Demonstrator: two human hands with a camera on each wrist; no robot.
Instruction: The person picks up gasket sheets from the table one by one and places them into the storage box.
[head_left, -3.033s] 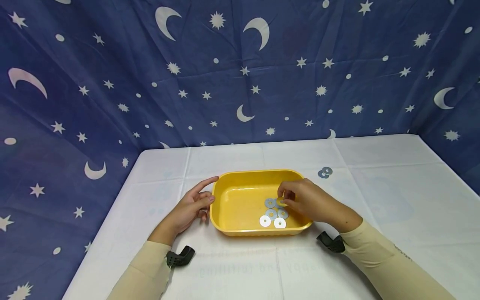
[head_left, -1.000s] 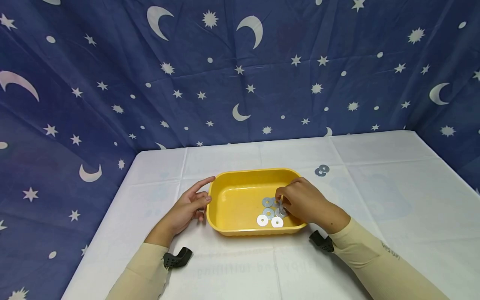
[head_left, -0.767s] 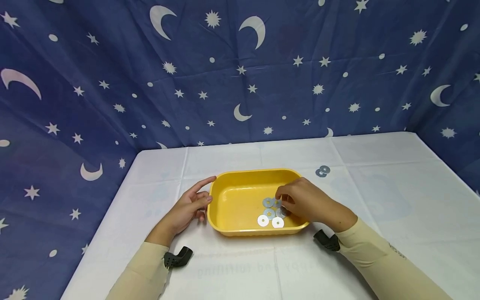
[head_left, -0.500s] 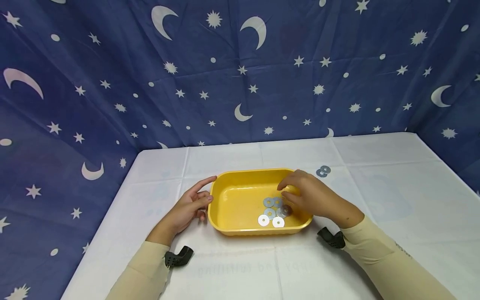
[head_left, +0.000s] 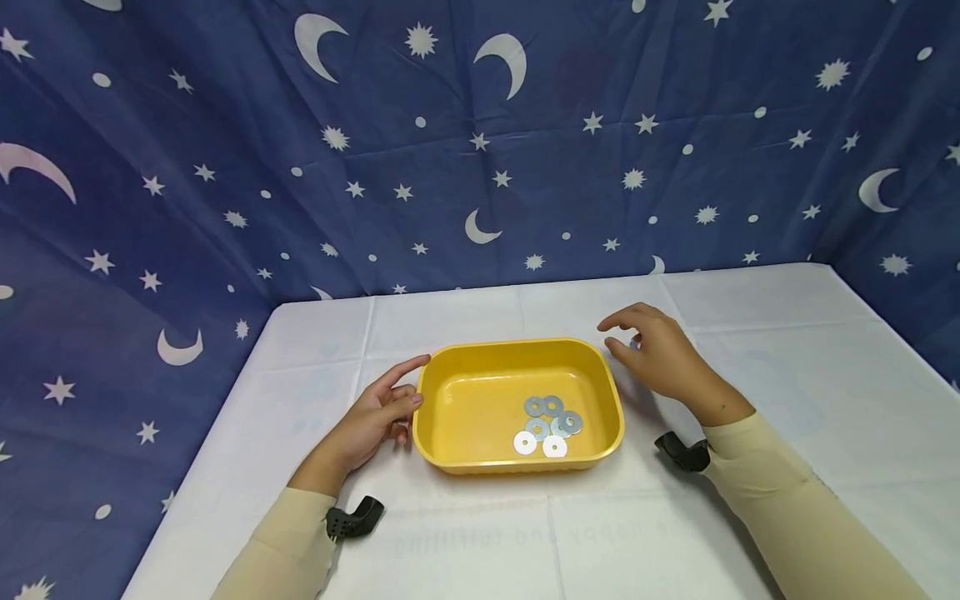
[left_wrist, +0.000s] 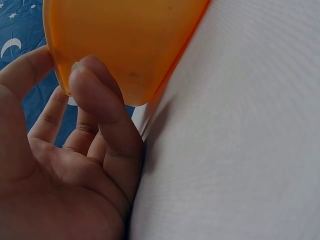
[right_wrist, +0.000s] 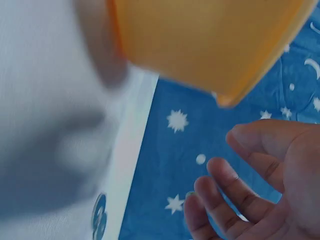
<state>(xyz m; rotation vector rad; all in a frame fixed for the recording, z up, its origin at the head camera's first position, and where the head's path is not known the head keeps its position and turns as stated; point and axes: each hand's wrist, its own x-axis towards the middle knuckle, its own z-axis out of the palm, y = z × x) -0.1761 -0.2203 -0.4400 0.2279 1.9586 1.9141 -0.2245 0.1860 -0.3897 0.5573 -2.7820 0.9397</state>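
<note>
A yellow plastic tray [head_left: 474, 421] stands on the white cloth, holding several flat metal washers [head_left: 553, 452] grouped in its right half, some overlapping. My left hand [head_left: 369, 423] rests at the tray's left end, its index fingertip and thumb touching the rim and the other fingers loosely bent outside it. Beyond the tray's right end, my right hand [head_left: 663, 357] hovers over the cloth with thumb and fingers apart and nothing between them. Under it lie two overlapping loose washers [right_wrist: 100, 219], mostly hidden by the hand in the head view.
White cloth [head_left: 465, 542] covers the table. A blue curtain [head_left: 450, 167] with moons and stars hangs behind and at both sides. Each wrist carries a black mount [head_left: 355, 517] near the table surface.
My right hand has let go of a washer, which lies on the others in the tray. It then lifted out, moving right and back over the loose washers. The left hand stays put.
</note>
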